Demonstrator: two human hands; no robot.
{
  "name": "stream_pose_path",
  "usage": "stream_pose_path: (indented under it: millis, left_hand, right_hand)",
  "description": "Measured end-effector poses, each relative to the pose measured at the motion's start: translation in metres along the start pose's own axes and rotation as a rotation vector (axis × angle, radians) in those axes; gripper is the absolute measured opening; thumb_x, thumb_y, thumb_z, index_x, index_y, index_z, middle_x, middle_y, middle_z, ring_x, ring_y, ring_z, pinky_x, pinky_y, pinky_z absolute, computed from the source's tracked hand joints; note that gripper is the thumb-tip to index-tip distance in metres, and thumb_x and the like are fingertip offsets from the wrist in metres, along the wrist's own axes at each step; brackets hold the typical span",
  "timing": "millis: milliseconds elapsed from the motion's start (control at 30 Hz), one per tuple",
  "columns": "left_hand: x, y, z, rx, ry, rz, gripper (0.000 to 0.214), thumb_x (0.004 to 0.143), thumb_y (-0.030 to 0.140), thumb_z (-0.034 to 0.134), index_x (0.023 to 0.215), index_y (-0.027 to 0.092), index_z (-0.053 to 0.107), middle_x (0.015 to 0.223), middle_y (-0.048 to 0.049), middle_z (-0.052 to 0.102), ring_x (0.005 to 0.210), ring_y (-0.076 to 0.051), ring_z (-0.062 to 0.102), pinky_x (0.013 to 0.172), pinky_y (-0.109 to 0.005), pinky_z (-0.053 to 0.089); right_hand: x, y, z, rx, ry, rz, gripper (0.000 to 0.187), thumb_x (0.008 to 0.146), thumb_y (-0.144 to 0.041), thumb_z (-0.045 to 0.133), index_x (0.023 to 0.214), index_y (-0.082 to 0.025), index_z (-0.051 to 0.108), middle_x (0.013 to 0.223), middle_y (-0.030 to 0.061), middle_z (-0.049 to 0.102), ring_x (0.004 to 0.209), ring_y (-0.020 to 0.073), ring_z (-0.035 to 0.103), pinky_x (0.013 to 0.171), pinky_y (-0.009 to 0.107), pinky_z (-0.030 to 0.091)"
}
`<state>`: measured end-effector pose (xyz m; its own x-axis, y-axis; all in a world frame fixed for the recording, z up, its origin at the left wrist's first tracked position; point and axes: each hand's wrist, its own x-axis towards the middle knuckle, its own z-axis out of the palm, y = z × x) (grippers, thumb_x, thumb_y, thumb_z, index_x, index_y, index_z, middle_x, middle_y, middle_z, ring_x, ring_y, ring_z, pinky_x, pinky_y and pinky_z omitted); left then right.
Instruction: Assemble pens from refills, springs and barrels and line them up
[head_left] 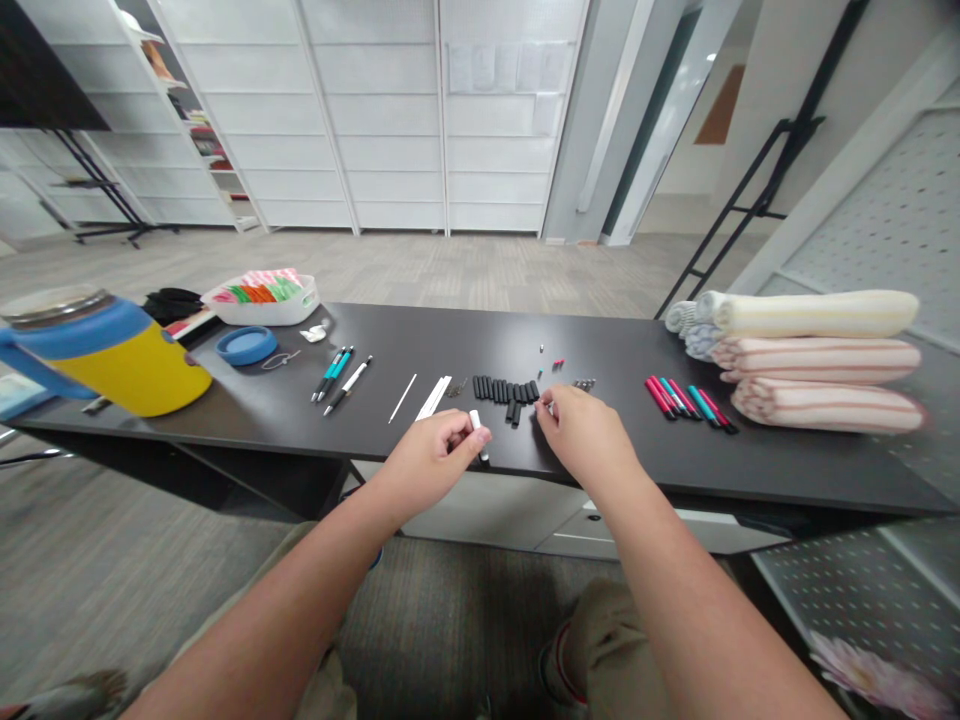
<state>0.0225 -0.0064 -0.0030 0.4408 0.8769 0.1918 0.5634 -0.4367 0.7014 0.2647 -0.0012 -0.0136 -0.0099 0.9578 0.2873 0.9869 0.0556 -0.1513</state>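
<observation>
In my left hand (431,452) is a white pen barrel (475,421) with a black lower end, gripped between thumb and fingers above the desk's front edge. My right hand (581,428) is closed in a pinch just right of a row of short black rubber pen grips (502,390); whatever its fingertips hold is too small to make out. Two more grips (513,413) lie in front of the row. Left of the row are small metal springs (456,388), several white refills (433,398) and a single thin white stick (403,398). Small metal tips (584,384) lie behind my right hand.
Assembled pens (341,380) lie on the dark desk (405,335) at left, coloured barrels (688,402) at right. Rolled towels (821,360) are stacked at the right end. A yellow and blue mug (127,355), blue lid (247,345) and white basket (281,312) stand left. Tiny coloured parts (558,364) lie behind the grips.
</observation>
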Motion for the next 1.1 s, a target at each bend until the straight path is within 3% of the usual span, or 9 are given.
stream_pose_path:
  millis: [400, 600, 733, 867, 1100]
  left_hand:
    - [0.001, -0.001, -0.003, -0.129, 0.003, -0.069, 0.034, 0.104, 0.044, 0.05, 0.095, 0.02, 0.072, 0.082, -0.0014, 0.07, 0.075, -0.017, 0.061, 0.069, -0.029, 0.043]
    - [-0.001, 0.001, -0.003, -0.234, 0.043, -0.047, 0.031, 0.108, 0.039, 0.039, 0.091, 0.021, 0.059, 0.085, 0.0002, 0.065, 0.078, -0.016, 0.06, 0.075, -0.029, 0.046]
    - [-0.001, 0.007, -0.001, -0.112, 0.062, -0.071, 0.028, 0.104, 0.045, 0.049, 0.09, 0.022, 0.058, 0.073, 0.0044, 0.055, 0.068, -0.014, 0.05, 0.064, -0.027, 0.037]
    - [-0.001, 0.007, 0.001, -0.114, 0.008, -0.124, 0.034, 0.096, 0.054, 0.062, 0.088, 0.022, 0.062, 0.064, 0.0073, 0.045, 0.061, -0.013, 0.04, 0.058, -0.026, 0.031]
    - [-0.001, 0.004, -0.004, -0.124, -0.032, -0.127, 0.033, 0.097, 0.053, 0.059, 0.09, 0.021, 0.065, 0.069, 0.0053, 0.055, 0.064, -0.013, 0.047, 0.061, -0.026, 0.034]
  right_hand:
    - [-0.007, -0.004, 0.0, 0.007, -0.072, -0.025, 0.015, 0.103, -0.03, 0.06, 0.102, -0.022, 0.072, 0.101, 0.0071, 0.078, 0.085, 0.0228, 0.071, 0.066, 0.031, 0.039]
    - [-0.017, -0.014, 0.002, 0.165, 0.095, -0.111, 0.01, 0.102, -0.027, 0.063, 0.1, -0.021, 0.07, 0.094, 0.0038, 0.076, 0.082, 0.0209, 0.071, 0.068, 0.031, 0.04]
    - [-0.028, -0.035, 0.004, 0.257, 0.131, -0.312, 0.005, 0.099, -0.022, 0.066, 0.095, -0.019, 0.068, 0.083, 0.0025, 0.073, 0.073, 0.0184, 0.068, 0.065, 0.029, 0.038]
    - [-0.036, -0.05, 0.003, 0.286, 0.161, -0.393, 0.012, 0.099, -0.021, 0.066, 0.087, -0.019, 0.065, 0.077, 0.0024, 0.07, 0.068, 0.0176, 0.064, 0.063, 0.03, 0.036]
    - [-0.036, -0.048, 0.006, 0.377, 0.219, -0.424, 0.014, 0.099, -0.015, 0.061, 0.087, -0.02, 0.067, 0.077, 0.0026, 0.068, 0.072, 0.0182, 0.063, 0.067, 0.03, 0.042]
